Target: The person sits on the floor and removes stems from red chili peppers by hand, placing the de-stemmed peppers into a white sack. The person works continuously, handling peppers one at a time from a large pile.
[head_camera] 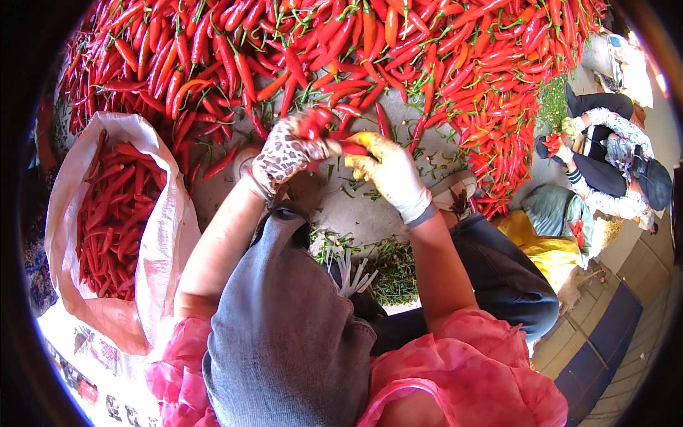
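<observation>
My left hand (291,149), in a leopard-print glove, is closed around several red chili peppers (316,124). Opposite it, my right hand (389,173) wears a white glove with yellow-stained fingertips, and its thumb and fingers pinch one red chili pepper (353,149). That pepper lies between the two hands, and motion blurs the bunch on the left. Just beyond both hands, a large heap of red chili peppers with green stems (341,48) spreads over the floor. Beside my left arm stands a white woven sack (160,235) holding stemless red chili peppers (114,213).
Plucked green stems (392,269) are piled between my legs, near some white plastic strips (352,275). More stem bits dot the concrete floor (363,216). At the right, another person (613,155) sits holding red peppers, near a green sack (552,208) and yellow sack (539,245).
</observation>
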Tool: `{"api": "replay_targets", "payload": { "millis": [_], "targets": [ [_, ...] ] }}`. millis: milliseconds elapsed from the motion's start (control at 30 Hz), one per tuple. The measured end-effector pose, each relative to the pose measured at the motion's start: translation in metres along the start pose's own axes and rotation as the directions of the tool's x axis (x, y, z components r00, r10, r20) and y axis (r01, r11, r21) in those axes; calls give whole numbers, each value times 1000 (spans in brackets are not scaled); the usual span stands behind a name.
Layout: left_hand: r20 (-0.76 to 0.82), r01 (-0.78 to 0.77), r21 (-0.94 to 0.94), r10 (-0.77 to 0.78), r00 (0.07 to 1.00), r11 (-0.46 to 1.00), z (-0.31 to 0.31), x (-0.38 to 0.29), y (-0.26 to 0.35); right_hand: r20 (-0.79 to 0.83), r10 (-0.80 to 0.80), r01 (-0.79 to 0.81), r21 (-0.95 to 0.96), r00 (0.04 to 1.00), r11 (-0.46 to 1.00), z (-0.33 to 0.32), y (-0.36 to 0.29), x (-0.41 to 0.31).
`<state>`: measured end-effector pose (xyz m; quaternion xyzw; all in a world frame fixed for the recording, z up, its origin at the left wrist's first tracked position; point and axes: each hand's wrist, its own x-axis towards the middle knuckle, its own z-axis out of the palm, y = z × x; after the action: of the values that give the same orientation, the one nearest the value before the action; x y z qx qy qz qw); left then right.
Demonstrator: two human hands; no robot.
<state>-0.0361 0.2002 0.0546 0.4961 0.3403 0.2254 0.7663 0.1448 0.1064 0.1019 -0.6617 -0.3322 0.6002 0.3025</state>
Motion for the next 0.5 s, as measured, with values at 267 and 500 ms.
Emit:
{"api": "replay_targets", "payload": {
  "millis": [267, 500],
  "targets": [
    [260, 484, 83, -487, 834, 871, -6, -14, -53, 210, -189, 281, -777, 959, 564, -2, 9, 14],
    [441, 391, -87, -317, 840, 916, -22, -8, -49, 406, 213, -237, 10, 889, 971, -11, 11, 27]
  ]
}}
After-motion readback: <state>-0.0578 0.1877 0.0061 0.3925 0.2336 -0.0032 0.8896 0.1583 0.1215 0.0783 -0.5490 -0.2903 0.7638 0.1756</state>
